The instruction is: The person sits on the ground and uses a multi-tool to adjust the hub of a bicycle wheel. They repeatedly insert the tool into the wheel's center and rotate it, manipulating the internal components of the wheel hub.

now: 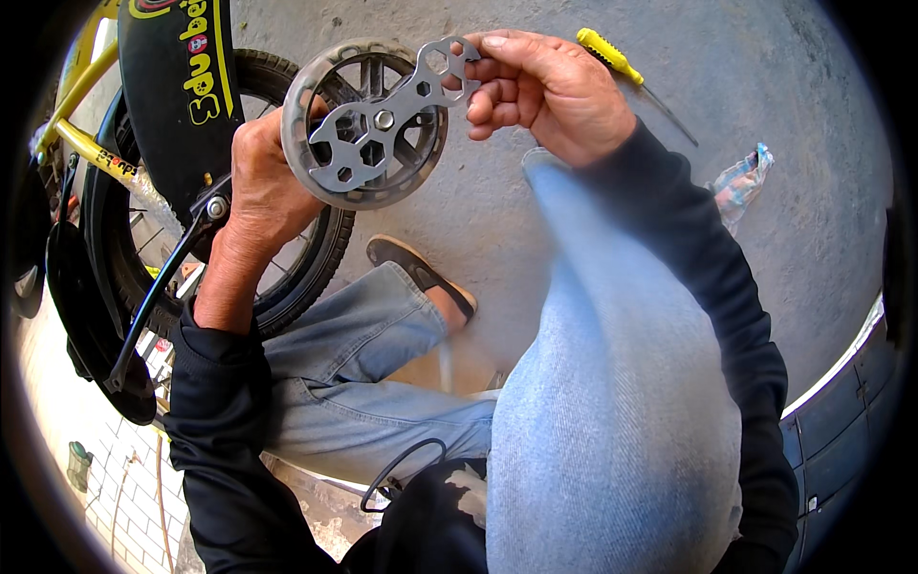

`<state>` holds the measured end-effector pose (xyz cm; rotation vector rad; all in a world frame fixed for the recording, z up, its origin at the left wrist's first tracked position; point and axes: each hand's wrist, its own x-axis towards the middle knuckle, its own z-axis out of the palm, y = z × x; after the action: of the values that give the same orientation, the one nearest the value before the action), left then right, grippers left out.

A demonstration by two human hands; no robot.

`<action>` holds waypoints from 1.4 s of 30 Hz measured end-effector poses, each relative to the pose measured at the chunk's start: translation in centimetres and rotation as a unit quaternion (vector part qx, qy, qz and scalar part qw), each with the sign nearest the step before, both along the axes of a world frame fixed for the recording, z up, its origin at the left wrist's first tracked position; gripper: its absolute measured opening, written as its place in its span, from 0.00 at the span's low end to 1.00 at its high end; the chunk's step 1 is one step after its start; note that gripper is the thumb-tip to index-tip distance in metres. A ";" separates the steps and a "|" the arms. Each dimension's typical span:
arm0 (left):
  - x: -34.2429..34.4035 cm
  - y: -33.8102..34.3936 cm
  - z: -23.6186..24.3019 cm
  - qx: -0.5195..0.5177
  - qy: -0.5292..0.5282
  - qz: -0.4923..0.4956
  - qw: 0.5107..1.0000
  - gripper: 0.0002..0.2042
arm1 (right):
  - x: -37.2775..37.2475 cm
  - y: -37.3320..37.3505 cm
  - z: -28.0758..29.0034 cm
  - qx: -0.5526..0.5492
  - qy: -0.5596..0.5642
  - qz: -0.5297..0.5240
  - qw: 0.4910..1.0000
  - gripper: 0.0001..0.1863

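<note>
A small clear-rimmed wheel [436, 153], like a bicycle training wheel, stands face-on at the upper middle. My left hand [263, 182] grips it from behind on its left side, with most of the fingers hidden. A flat silver multi-hole spanner [413, 99] lies across the wheel's face, one of its holes around the hex bolt head [384, 120] at the hub. My right hand [559, 91] pinches the spanner's upper right end between thumb and fingers. The other fingers curl loosely below.
To the left stands a child's bicycle, with a yellow frame [96, 153], black chain guard [172, 86], crank arm [158, 301] and tyred wheel [337, 239]. A yellow-handled screwdriver [612, 55] and a crumpled plastic wrapper [742, 184] lie on the concrete floor. My denim-covered knee [612, 364] rises between my arms.
</note>
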<state>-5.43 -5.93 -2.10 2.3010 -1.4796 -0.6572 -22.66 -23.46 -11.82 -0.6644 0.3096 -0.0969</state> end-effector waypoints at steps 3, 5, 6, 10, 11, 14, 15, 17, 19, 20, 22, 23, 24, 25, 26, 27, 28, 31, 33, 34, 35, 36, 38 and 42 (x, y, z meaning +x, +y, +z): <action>0.1 0.1 0.0 0.002 -0.002 -0.001 1.000 0.11 | -0.2 0.0 0.0 -0.013 0.006 0.000 1.000 0.18; 0.1 0.1 0.0 0.002 -0.005 -0.003 1.000 0.11 | -0.4 0.2 -0.2 -0.008 0.011 -0.002 1.000 0.17; 0.1 0.0 0.0 0.000 -0.006 -0.005 1.000 0.11 | -0.4 0.2 -0.2 -0.010 0.009 -0.002 1.000 0.17; 0.1 0.0 0.0 0.004 -0.008 -0.008 1.000 0.11 | -0.5 0.2 -0.3 -0.021 0.012 -0.002 1.000 0.16; 0.1 0.1 0.0 0.003 -0.009 -0.007 1.000 0.11 | -0.5 0.2 -0.2 -0.024 0.015 -0.002 1.000 0.16; 0.2 0.1 -0.1 0.002 -0.011 -0.008 1.000 0.11 | -0.5 0.3 -0.1 -0.025 0.021 0.000 0.999 0.15; 0.2 0.0 0.0 0.002 -0.010 -0.009 1.000 0.11 | -0.5 0.3 -0.2 -0.028 0.021 0.001 0.999 0.15; 0.1 0.0 0.0 0.000 -0.004 -0.007 1.000 0.11 | -0.4 0.3 -0.2 -0.033 0.020 0.002 0.999 0.15; 0.1 0.0 0.0 -0.005 0.004 -0.001 1.000 0.11 | -0.3 0.3 -0.1 -0.041 0.023 0.004 0.999 0.15; 0.1 0.0 0.0 -0.003 0.001 -0.002 1.000 0.11 | -0.3 0.3 -0.1 -0.045 0.024 0.005 0.999 0.15; 0.2 0.0 0.0 0.000 -0.005 -0.005 1.000 0.11 | -0.2 0.3 -0.1 -0.049 0.024 0.003 0.999 0.14; 0.2 0.0 0.0 0.000 -0.008 -0.007 1.000 0.11 | -0.1 0.3 -0.1 -0.051 0.023 0.002 0.998 0.14; 0.2 0.0 0.0 0.000 -0.011 -0.008 1.000 0.11 | 0.0 0.3 -0.1 -0.056 0.026 0.001 0.998 0.14; 0.2 0.0 0.0 0.000 -0.014 -0.009 1.000 0.11 | 0.1 0.3 0.0 -0.060 0.028 0.000 0.998 0.13; 0.2 0.0 -0.1 0.002 -0.011 -0.008 1.000 0.11 | 0.2 0.3 0.0 -0.066 0.031 -0.001 0.997 0.13; 0.1 0.0 -0.1 0.004 -0.009 -0.007 1.000 0.11 | 0.4 0.3 -0.1 -0.077 0.023 -0.009 0.997 0.14; 0.1 0.0 -0.1 0.005 -0.006 -0.006 1.000 0.11 | 0.7 0.2 -0.4 -0.089 0.016 -0.017 0.996 0.14; 0.3 0.0 -0.2 0.004 -0.019 -0.018 1.000 0.12 | 1.8 -0.2 0.7 -0.021 0.052 -0.018 0.998 0.12; 0.2 0.0 -0.1 0.004 -0.017 -0.015 1.000 0.12 | 2.4 -0.7 1.6 0.014 0.076 -0.009 0.997 0.11; 0.2 0.1 -0.1 0.004 -0.015 -0.013 1.000 0.12 | 2.6 -0.8 1.7 0.010 0.079 -0.004 0.997 0.11; 0.2 0.1 -0.1 0.004 -0.017 -0.013 1.000 0.12 | 2.6 -0.9 1.7 0.006 0.082 -0.002 0.997 0.11; 0.2 0.0 -0.1 0.005 -0.018 -0.014 1.000 0.12 | 2.6 -0.9 1.6 0.006 0.081 0.002 0.997 0.10; 0.2 0.0 -0.1 0.003 -0.017 -0.013 1.000 0.12 | 2.5 -0.7 1.2 0.007 0.079 0.009 0.997 0.10; 0.2 0.0 -0.1 0.003 -0.011 -0.006 1.000 0.11 | 0.9 0.2 0.1 -0.125 0.058 -0.006 0.990 0.14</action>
<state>-5.25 -5.89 -2.19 2.3137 -1.5055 -0.6424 -21.73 -23.29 -11.74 -0.9186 0.4167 -0.1099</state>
